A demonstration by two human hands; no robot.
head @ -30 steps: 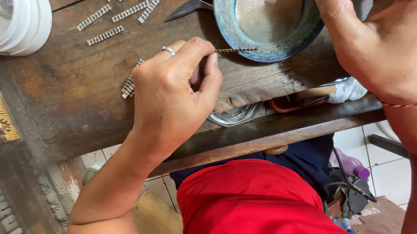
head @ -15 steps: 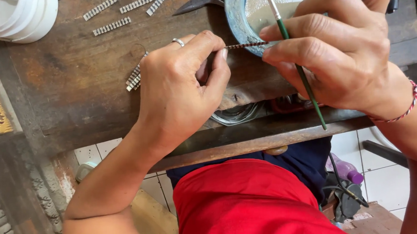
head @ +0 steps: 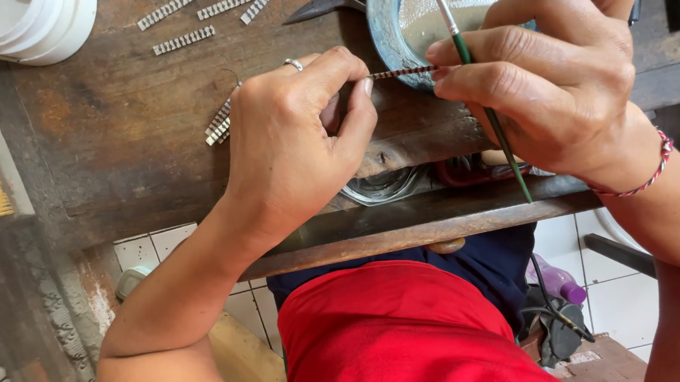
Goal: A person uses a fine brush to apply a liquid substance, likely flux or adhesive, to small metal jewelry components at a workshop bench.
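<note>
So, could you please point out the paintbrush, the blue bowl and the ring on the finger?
paintbrush (head: 504, 143), head view, on the green handle.
blue bowl (head: 379, 13), head view, on its left rim.
ring (head: 293, 63), head view, on the silver band.

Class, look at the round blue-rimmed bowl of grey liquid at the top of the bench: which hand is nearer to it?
Right. The right hand overlaps the blue-rimmed bowl's lower right; the left hand sits lower-left, apart.

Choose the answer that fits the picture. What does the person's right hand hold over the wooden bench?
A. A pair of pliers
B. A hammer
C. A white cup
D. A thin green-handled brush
D: the right hand grips a thin green-handled brush, its tip up by the blue bowl, while the left hand pinches a slim striped strip.
</note>
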